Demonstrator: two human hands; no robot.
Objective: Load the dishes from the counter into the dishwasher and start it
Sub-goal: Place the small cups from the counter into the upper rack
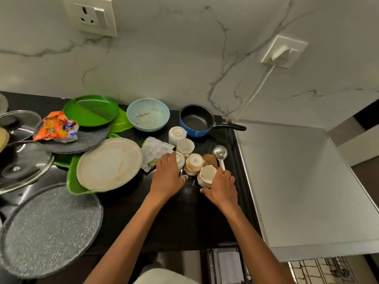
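Cups stand crowded on the black table, just in front of a blue saucepan and a pale blue bowl. The right hand grips the front cup, fingers curled round its side, and the cup tilts with its mouth toward the left. The left hand lies over the left cup, fingers reaching across it; whether they actually grip it cannot be told. Between the two sits an upturned cup, with two more cups behind. A metal ladle lies just beside the right hand. To the left are a white plate, green plates, a grey speckled plate and a crumpled orange wrapper. A wire rack shows below the table at the bottom right edge.
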